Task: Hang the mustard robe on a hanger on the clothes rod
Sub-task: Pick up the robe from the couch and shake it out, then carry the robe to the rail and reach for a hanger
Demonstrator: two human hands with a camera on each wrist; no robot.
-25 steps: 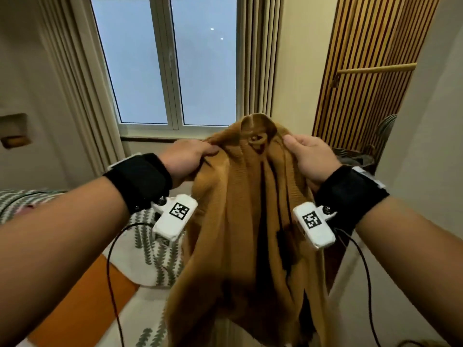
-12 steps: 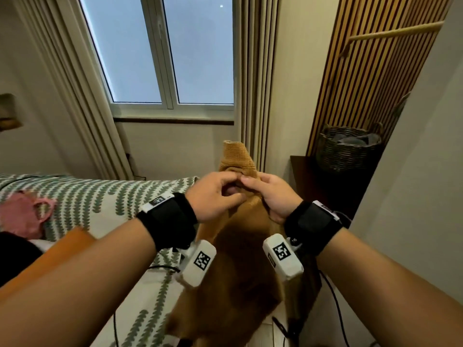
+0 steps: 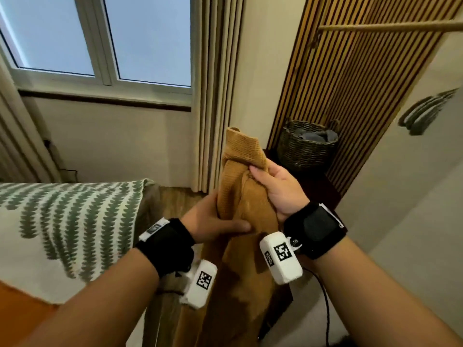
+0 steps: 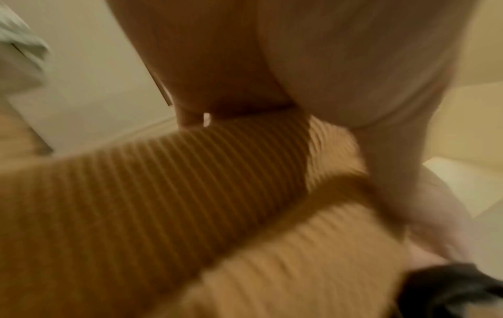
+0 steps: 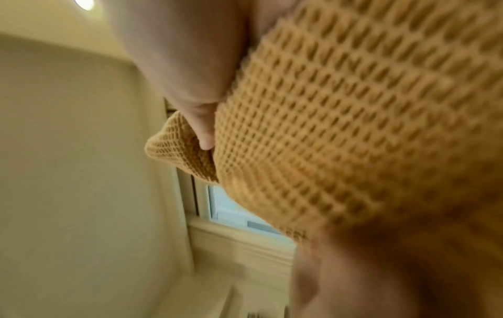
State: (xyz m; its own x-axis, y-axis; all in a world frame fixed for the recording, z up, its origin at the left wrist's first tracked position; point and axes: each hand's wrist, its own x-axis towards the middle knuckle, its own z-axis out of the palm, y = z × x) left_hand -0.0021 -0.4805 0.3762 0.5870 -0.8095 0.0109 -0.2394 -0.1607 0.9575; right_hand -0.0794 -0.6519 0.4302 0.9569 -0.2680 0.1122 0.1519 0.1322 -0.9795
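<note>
The mustard robe point(image 3: 246, 204), a soft waffle-weave garment, hung bunched in mid-air between both hands, beyond the foot corner of the bed point(image 3: 70, 216), its length trailing limp toward the floor. The right hand point(image 3: 280, 189) gripped the gathered top, fingers point(image 5: 204, 131) clamped into the cloth; the left hand point(image 3: 213, 221) curled round the bundle just below. Such fabric was judged light but floppy, likely to slump off a loose hold; the collar and shoulder seams offered the surest purchase. No hanger was visible. The clothes rod point(image 3: 390, 27) stood well apart, upper right, above a wicker basket point(image 3: 307, 146).
</note>
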